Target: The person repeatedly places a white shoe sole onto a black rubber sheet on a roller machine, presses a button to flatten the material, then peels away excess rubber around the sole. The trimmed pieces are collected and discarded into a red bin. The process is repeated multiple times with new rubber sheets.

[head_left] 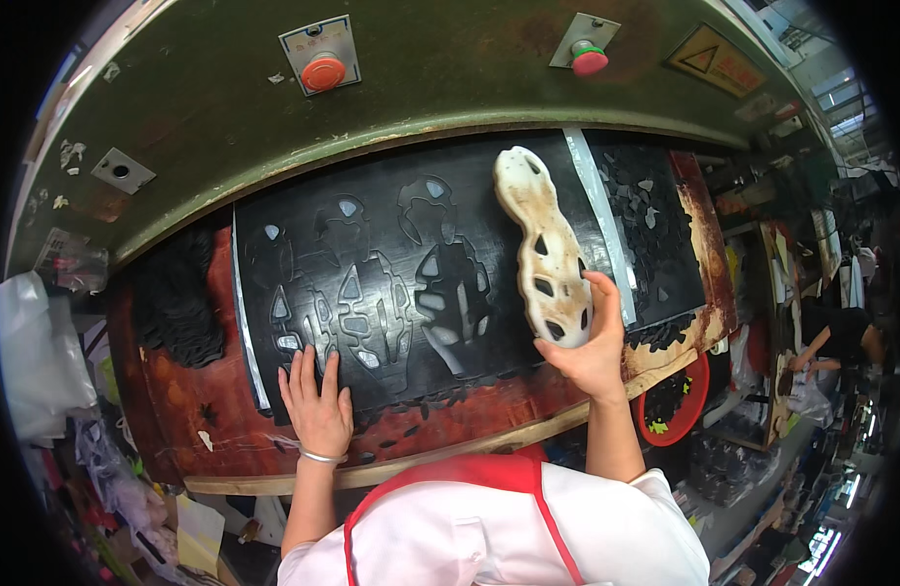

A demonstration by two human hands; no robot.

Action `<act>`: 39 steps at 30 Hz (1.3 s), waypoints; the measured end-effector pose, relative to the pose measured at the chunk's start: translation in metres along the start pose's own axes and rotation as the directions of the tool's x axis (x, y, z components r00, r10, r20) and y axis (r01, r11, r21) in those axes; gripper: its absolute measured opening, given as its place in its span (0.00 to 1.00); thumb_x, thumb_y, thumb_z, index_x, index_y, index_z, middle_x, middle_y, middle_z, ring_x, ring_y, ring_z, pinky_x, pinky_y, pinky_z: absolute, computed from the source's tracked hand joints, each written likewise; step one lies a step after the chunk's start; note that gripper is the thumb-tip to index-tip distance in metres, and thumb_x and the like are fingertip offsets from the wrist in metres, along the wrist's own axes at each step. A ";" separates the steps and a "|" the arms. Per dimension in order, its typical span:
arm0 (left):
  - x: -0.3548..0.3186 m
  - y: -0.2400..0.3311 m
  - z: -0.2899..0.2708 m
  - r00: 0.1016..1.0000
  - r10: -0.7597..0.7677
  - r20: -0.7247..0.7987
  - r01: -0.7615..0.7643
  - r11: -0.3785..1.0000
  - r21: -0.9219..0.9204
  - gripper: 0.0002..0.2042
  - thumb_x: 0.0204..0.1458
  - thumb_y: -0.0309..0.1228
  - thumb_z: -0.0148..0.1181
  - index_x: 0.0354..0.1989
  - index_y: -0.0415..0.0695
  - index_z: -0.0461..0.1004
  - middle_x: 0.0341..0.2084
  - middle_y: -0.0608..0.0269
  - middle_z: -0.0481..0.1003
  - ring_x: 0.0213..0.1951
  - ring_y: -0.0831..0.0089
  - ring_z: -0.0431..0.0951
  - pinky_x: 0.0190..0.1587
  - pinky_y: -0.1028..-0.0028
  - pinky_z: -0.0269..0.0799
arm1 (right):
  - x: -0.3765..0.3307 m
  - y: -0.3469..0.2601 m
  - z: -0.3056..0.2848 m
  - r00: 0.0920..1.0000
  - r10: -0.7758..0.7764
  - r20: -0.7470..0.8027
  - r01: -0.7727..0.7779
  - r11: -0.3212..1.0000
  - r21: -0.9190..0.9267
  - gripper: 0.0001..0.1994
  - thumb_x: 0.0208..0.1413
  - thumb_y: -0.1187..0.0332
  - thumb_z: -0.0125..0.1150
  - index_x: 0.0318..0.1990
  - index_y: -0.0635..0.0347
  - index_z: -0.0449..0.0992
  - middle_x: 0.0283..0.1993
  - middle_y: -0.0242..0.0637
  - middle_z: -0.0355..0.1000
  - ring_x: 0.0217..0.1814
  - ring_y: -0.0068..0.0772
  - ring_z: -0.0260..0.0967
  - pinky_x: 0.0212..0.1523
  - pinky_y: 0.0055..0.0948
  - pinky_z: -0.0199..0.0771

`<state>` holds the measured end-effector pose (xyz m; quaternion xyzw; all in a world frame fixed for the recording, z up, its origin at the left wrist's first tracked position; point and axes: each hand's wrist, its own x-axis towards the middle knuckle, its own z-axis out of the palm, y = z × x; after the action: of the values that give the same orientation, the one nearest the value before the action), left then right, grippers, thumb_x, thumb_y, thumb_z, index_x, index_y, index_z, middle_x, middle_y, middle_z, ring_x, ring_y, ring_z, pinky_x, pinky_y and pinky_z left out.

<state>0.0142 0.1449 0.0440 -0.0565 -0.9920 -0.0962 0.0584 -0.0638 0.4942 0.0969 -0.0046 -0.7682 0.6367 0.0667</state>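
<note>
A cream, stained, sole-shaped cutting die (543, 234) with several holes stands out over the right part of a black sheet (372, 186). Its near end is gripped by my right hand (592, 356), thumb on one side and fingers on the other. My left hand (318, 405) rests with spread fingers on the sheet's near edge, holding nothing. Several sole-shaped outlines (455, 293) are cut in the sheet to the left of the die, with small openings in them. Whether the die touches the sheet I cannot tell.
A green machine beam (421, 83) spans the far side, with a red button (323, 72) and a pink-red button (590, 61). Black cut pieces (181, 303) are piled left on the reddish board (176, 410). Black scraps (650, 215) lie right; a red basin (699, 391) stands below.
</note>
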 end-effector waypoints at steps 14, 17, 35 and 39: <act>0.111 -0.020 0.014 0.989 -0.008 -0.149 0.002 0.999 -0.042 0.23 0.51 0.28 0.58 0.58 0.43 0.69 0.61 0.48 0.62 0.64 0.50 0.60 0.68 0.49 0.49 | 0.131 0.063 0.048 0.952 -0.293 0.085 0.289 0.776 -0.560 0.53 0.32 0.68 0.78 0.67 0.62 0.50 0.65 0.63 0.50 0.69 0.65 0.45 0.67 0.53 0.51; 0.120 -0.024 0.011 0.980 -0.065 -0.186 0.033 0.985 -0.167 0.22 0.50 0.24 0.59 0.57 0.42 0.70 0.57 0.48 0.65 0.61 0.49 0.63 0.66 0.51 0.54 | 0.169 0.049 0.047 0.960 -0.270 -0.075 0.215 0.880 -0.425 0.51 0.39 0.65 0.76 0.69 0.65 0.48 0.67 0.58 0.51 0.70 0.58 0.48 0.67 0.48 0.53; 0.148 -0.018 0.044 0.974 -0.136 -0.179 0.064 0.931 -0.360 0.05 0.50 0.23 0.59 0.34 0.40 0.79 0.23 0.52 0.73 0.27 0.53 0.72 0.34 0.61 0.69 | 0.252 0.027 0.025 0.829 -0.470 -0.303 0.233 0.783 -0.577 0.46 0.60 0.55 0.57 0.70 0.72 0.33 0.72 0.70 0.31 0.75 0.67 0.30 0.72 0.53 0.33; 0.136 -0.013 0.047 0.980 -0.142 -0.140 0.080 0.924 -0.374 0.02 0.48 0.25 0.62 0.28 0.41 0.79 0.22 0.54 0.73 0.28 0.54 0.72 0.33 0.61 0.68 | 0.155 0.043 0.044 0.967 -0.092 -0.236 -0.014 0.910 -0.413 0.36 0.54 0.65 0.63 0.67 0.68 0.54 0.51 0.54 0.72 0.51 0.49 0.73 0.54 0.43 0.70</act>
<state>-0.1267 0.1548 0.0131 -0.0019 -0.9500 -0.2873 0.1228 -0.2251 0.4733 0.0620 -0.0833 -0.8703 0.4533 0.1735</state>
